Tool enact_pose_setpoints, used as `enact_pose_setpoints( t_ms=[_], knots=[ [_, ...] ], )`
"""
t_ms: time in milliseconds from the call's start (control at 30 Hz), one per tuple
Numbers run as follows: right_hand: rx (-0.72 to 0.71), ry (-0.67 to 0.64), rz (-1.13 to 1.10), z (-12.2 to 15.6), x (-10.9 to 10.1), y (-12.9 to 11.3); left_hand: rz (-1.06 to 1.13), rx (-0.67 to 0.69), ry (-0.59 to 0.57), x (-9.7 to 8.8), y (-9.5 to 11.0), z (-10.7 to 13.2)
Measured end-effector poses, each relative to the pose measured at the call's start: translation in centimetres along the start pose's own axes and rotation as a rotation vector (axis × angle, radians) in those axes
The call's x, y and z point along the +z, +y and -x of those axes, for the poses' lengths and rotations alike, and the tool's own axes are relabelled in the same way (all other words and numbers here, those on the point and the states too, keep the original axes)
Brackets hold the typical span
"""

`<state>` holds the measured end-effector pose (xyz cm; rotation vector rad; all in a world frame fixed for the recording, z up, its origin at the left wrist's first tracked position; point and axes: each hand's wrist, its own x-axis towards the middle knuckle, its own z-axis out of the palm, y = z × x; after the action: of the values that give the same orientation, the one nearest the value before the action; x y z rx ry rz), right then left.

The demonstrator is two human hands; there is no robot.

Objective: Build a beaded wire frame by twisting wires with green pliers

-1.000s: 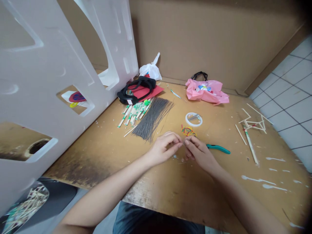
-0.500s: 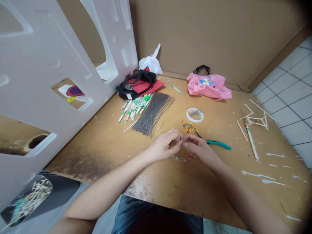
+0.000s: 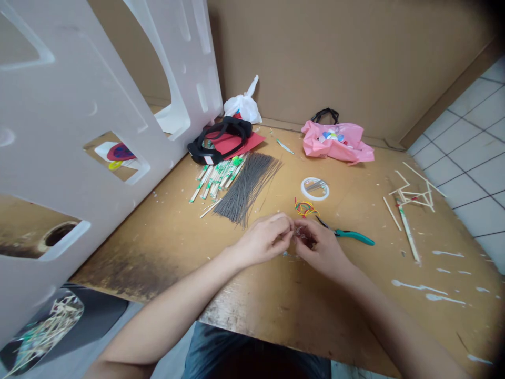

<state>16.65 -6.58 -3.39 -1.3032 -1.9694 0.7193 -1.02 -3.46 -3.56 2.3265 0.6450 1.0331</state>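
Note:
Over the middle of the table, my left hand (image 3: 268, 238) and my right hand (image 3: 321, 246) meet fingertip to fingertip, both closed in a pinch. Between them shows a small, thin, shiny wire piece (image 3: 299, 231), mostly covered by the right fingers. What the left fingertips pinch is hidden. Small bluish bits (image 3: 285, 253) lie on the table just below the hands. Beyond the right hand are pliers with teal handles (image 3: 355, 235) and a tangle of red, yellow and green thin wire (image 3: 305, 208).
A bundle of grey wires (image 3: 246, 187) lies left of centre, beside wrapped chopsticks (image 3: 216, 176) and a black headset (image 3: 221, 141). Behind the hands is a white ring lid (image 3: 314, 197). A pink bag (image 3: 337, 150) stands farther back. A stick frame (image 3: 420, 197) lies right.
My right hand has turned and curled slightly, covering more of the small piece. My left hand stays pinched close to it. The view has shifted a little.

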Motion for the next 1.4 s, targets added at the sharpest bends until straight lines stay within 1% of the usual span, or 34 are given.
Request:
enact_pose_setpoints(
  t_ms=[67, 200, 300, 400, 500, 700, 767, 900, 1000, 1067, 1133, 1233, 1333, 1400],
  knots=[
    [-0.034, -0.001, 0.067, 0.0, -0.1, 0.0, -0.059, 0.013, -0.019, 0.1, 0.0, 0.1],
    [-0.023, -0.013, 0.108, 0.0, -0.4, -0.1, -0.149, 0.031, -0.017, 0.4, 0.2, 0.2],
    [-0.020, 0.018, 0.138, 0.1, -0.3, -0.1, -0.229, 0.055, -0.010, 0.4, 0.4, 0.1],
    [-0.018, 0.054, 0.172, 0.3, -0.1, 0.0, -0.285, 0.075, -0.032, 0.3, 0.5, -0.1],
    [-0.022, 0.057, 0.196, 0.4, 0.0, 0.1, -0.301, 0.097, -0.055, 0.2, 0.6, -0.1],
    [0.007, -0.006, 0.217, 0.4, -0.2, 0.2, -0.306, 0.117, -0.108, 0.0, 0.5, -0.1],
    [-0.012, -0.001, 0.213, 0.3, -0.3, 0.1, -0.295, 0.126, -0.101, 0.0, 0.4, 0.0],
    [-0.038, -0.001, 0.156, 0.3, -0.7, -0.1, -0.215, 0.130, -0.042, 0.1, 0.2, 0.0],
    [-0.010, -0.038, 0.068, 0.2, -1.1, -0.5, -0.120, 0.124, 0.018, 0.2, 0.3, 0.1],
    [0.023, -0.075, -0.030, 0.1, -1.4, -0.7, -0.039, 0.107, 0.085, 0.4, 0.5, 0.2],
    [0.085, -0.129, -0.160, 0.0, -1.6, -0.9, 0.062, 0.055, 0.178, 0.6, 0.8, 0.2],
    [0.195, -0.204, -0.334, -0.2, -1.8, -1.1, 0.217, -0.073, 0.295, 1.0, 1.3, 0.2],
    [0.260, -0.253, -0.456, -0.2, -2.0, -1.2, 0.335, -0.179, 0.351, 1.3, 1.5, 0.2],
    [0.273, -0.281, -0.515, -0.2, -2.0, -1.2, 0.391, -0.239, 0.363, 1.4, 1.5, 0.2]
  ],
)
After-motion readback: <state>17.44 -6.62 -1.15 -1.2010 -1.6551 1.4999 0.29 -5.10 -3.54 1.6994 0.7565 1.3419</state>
